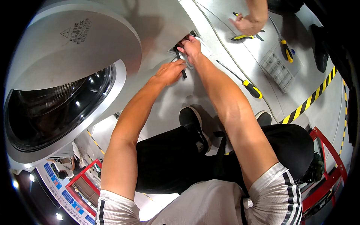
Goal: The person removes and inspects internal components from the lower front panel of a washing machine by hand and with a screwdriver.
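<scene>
A grey front-loading washing machine [161,22] fills the upper left, its round door [75,48] over the dark drum window. Low on its front is a small service opening [173,49]. My left hand [170,73] is closed around a short black hose-like piece [184,74] that runs up to that opening. My right hand [191,47] reaches into the opening with its fingers curled; what they hold, if anything, is hidden. A co-worker's hand [245,25] hovers, blurred, over yellow-and-black pliers [243,37] on the floor.
A yellow-and-black screwdriver [252,89] lies right of my forearm; another [287,51] is farther off, beside a clear compartment box [278,71]. A grey cable [221,41] crosses the floor. Striped floor tape [309,100] and a red metal frame [330,153] stand at right.
</scene>
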`<action>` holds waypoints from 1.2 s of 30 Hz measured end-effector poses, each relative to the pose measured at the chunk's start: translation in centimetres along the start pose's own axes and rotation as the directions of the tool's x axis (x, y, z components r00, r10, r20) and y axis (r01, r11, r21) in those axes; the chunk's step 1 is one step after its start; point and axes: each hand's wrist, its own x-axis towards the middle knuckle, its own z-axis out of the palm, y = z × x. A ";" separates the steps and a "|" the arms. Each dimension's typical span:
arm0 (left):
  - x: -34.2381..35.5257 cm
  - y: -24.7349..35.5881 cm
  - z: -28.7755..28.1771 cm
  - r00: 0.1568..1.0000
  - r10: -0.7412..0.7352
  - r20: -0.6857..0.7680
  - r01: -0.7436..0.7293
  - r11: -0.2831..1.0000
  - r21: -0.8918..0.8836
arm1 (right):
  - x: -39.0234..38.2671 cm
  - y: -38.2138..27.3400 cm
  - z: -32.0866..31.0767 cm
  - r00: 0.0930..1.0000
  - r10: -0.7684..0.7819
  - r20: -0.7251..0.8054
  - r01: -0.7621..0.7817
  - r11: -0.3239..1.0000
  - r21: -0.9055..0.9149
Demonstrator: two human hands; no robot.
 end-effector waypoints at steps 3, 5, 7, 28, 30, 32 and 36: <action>-0.1 0.1 -0.1 1.000 0.000 -0.007 0.000 1.000 0.001 | -0.1 -0.3 0.0 1.000 -0.004 -0.001 0.004 1.000 -0.029; -0.2 0.0 0.0 1.000 -0.003 -0.013 0.003 1.000 0.005 | -0.1 -0.3 -0.1 1.000 -0.005 -0.001 0.005 0.999 -0.047; -0.2 -0.1 0.0 1.000 0.001 -0.008 -0.001 1.000 -0.002 | 0.1 -0.3 -0.2 1.000 0.013 -0.001 -0.013 1.000 0.004; 0.0 -1.2 2.1 0.997 0.021 -0.077 -0.027 0.996 -0.087 | 3.9 0.4 0.2 0.974 0.169 -0.150 -0.153 0.981 0.118; 0.3 -1.1 2.1 0.997 0.030 -0.065 -0.036 0.995 -0.090 | 4.6 1.9 -0.5 0.977 -0.097 -0.190 0.034 0.950 -0.310; 0.2 -0.7 1.6 0.999 0.020 -0.040 -0.023 0.996 -0.085 | 4.2 2.2 -0.4 0.915 -0.344 -0.209 0.136 0.753 -0.643; -0.1 -0.9 1.7 1.000 -0.010 -0.018 0.008 0.994 -0.105 | 3.2 2.3 0.0 0.880 -0.446 -0.167 0.164 0.613 -0.773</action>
